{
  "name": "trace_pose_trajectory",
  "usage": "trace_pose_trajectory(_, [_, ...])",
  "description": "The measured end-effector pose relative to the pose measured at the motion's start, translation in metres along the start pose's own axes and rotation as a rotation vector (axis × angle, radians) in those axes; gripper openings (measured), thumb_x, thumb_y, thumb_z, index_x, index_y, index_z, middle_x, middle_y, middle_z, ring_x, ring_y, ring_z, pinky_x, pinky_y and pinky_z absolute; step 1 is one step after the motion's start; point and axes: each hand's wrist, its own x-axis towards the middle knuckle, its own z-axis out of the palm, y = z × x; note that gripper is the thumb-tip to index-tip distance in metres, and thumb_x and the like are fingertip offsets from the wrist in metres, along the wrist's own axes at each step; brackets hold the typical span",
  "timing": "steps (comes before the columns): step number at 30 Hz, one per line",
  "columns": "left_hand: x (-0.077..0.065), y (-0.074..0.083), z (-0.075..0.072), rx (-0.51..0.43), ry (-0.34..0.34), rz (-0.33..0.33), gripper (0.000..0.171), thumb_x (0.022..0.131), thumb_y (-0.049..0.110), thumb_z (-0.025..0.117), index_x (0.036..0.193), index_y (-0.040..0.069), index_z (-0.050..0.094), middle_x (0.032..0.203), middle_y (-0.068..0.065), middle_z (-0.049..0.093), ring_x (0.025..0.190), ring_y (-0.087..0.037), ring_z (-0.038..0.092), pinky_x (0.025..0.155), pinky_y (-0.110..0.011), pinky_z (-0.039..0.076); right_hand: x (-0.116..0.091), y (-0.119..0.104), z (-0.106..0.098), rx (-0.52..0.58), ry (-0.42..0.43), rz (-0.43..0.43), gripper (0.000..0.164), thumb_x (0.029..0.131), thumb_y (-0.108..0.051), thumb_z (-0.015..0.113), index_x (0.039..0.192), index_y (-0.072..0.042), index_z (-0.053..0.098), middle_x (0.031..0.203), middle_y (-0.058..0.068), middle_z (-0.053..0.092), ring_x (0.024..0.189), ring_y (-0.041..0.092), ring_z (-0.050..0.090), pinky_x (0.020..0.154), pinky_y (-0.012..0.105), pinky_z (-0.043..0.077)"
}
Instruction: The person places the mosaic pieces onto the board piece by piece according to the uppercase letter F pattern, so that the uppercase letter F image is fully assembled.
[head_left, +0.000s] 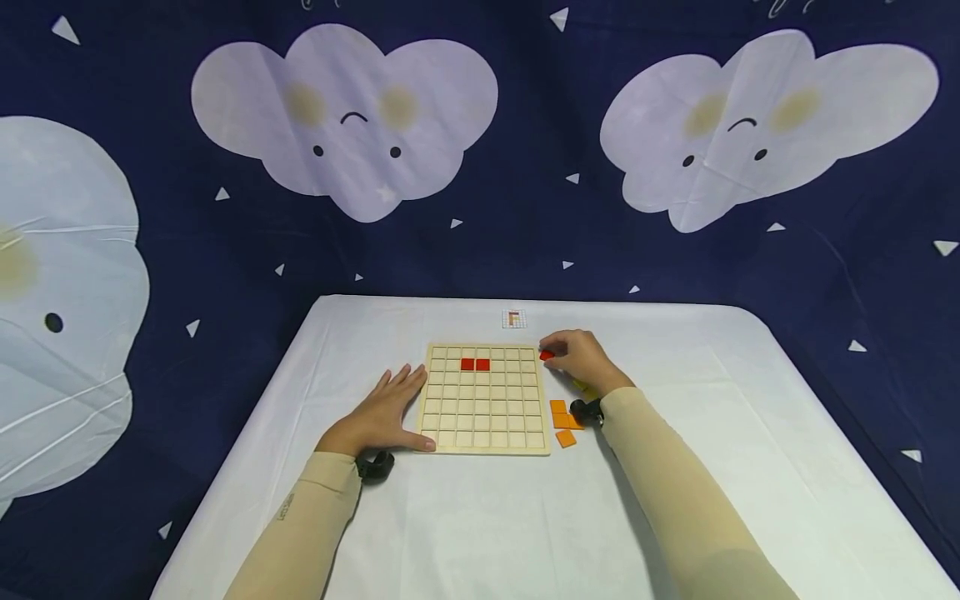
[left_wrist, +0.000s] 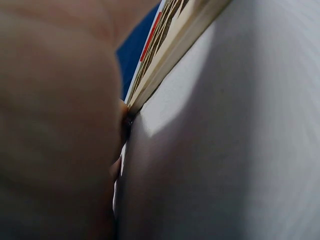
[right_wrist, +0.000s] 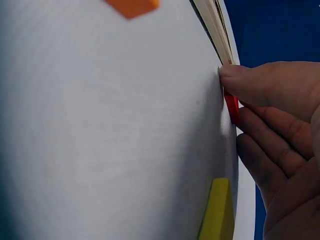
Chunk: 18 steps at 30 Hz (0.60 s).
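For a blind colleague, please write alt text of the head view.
A person's right hand pinches a red tile beside a wooden grid board holding two red squares, while the left hand touches its left side. Orange tiles lie nearby on the white table.

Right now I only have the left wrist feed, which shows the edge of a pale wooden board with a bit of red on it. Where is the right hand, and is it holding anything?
Observer: Beyond the right edge of the pale wooden board, the right hand pinches a small flat red piece.
Operator: I see red on the board only edge-on. How many pieces is that?
Observer: Two flat red squares, side by side in the second row from the far edge.
Operator: Any other colours loose nearby?
Observer: Yes, flat orange squares lie on the white table covering to the board's right.
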Motion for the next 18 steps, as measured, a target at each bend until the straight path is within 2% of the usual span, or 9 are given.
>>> trace_pose_trajectory(11, [0.0004,-0.0008,0.0008,0.003,-0.001,0.002,0.141,0.066,0.083,0.080,0.167,0.003,0.023,0.173,-0.010,0.018,0.160,-0.030,0.007,0.127,-0.049,0.000,-0.0011,0.0025,0.0020,-0.060,0.029,-0.002,0.035,0.092,-0.008,0.083,0.126,-0.006,0.076,0.125,0.010,0.072,0.118,0.029,0.063,0.109,0.048,0.047])
trace_pose_trajectory(18, [0.0002,-0.0010,0.0000,0.003,-0.005,0.002,0.141,0.066,0.083,0.080,0.167,0.003,0.022,0.174,-0.009,0.018,0.160,-0.029,0.006,0.127,-0.048,0.000,-0.0013,0.0004,0.0016,-0.079,0.029,-0.014,0.029,0.095,-0.004,0.079,0.123,-0.006,0.078,0.122,0.009,0.074,0.117,0.029,0.064,0.109,0.048,0.047])
